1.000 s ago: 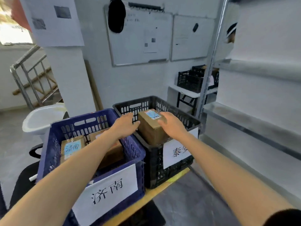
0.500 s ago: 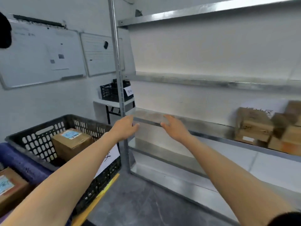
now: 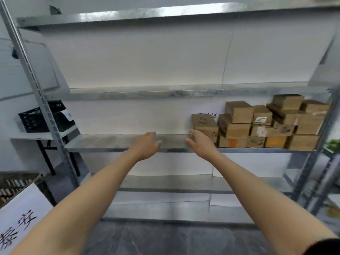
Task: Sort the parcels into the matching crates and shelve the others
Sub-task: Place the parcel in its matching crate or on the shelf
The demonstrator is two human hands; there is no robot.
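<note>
Your left hand (image 3: 145,145) and right hand (image 3: 200,144) reach toward the middle shelf (image 3: 110,141), each grip open and empty, while the parcels (image 3: 266,124) sit piled at its right end, so I judge sorting far from finished; the contents of the labelled crate (image 3: 22,178) are out of view.

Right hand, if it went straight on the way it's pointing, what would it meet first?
Probably the leftmost cardboard box on the shelf, just beyond the right hand; depth is unclear.

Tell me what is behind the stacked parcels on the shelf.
A white paper sign on the back wall, partly showing left of the parcels; the rest is covered.
</note>
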